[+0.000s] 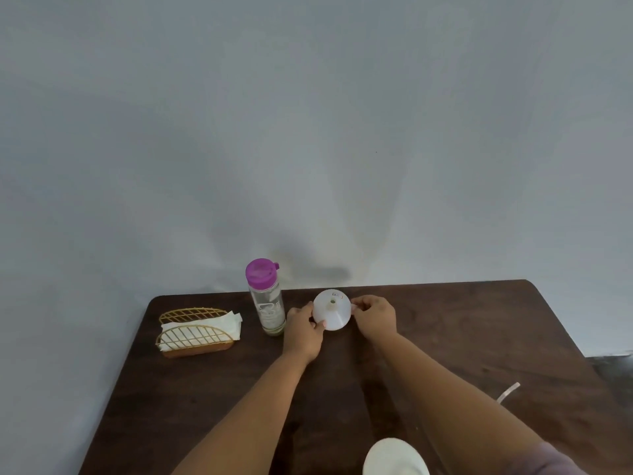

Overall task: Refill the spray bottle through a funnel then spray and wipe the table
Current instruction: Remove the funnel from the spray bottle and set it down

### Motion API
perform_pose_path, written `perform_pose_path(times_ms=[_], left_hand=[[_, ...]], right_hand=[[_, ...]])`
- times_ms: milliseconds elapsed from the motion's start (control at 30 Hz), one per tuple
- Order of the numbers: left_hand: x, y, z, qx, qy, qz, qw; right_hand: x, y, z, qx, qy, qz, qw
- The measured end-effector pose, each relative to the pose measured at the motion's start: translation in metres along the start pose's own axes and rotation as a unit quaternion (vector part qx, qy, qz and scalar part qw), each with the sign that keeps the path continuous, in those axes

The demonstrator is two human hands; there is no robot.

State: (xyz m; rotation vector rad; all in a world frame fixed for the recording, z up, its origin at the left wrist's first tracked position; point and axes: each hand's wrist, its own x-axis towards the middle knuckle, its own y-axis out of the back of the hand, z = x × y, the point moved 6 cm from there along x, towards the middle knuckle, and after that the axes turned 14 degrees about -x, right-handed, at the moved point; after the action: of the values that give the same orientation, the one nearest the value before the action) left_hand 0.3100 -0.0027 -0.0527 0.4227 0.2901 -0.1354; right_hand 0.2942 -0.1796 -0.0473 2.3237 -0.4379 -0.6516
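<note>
A white funnel (331, 309) sits near the far edge of the dark wooden table (212, 389), its wide mouth facing me. My left hand (303, 329) pinches its lower left rim and my right hand (373, 315) pinches its right rim. Whatever the funnel stands in or on is hidden behind it. Just left of my left hand stands a clear bottle with a purple cap (265, 299), upright and closed. A thin white tube (508, 392) pokes out from behind my right forearm; what it belongs to is hidden.
A gold wire napkin holder (195, 332) with white napkins stands at the table's far left. A white rounded object (395, 455) shows at the near edge between my arms. A pale wall rises right behind the table.
</note>
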Motion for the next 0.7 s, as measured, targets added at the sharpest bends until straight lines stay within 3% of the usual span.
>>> perform_pose_path(times_ms=[700], left_hand=[[-0.008,-0.003,0.003,0.12,0.005,-0.02,0.993]], right_hand=[[0.0,-0.005,0.0,-0.104,0.053,-0.011,0.993]])
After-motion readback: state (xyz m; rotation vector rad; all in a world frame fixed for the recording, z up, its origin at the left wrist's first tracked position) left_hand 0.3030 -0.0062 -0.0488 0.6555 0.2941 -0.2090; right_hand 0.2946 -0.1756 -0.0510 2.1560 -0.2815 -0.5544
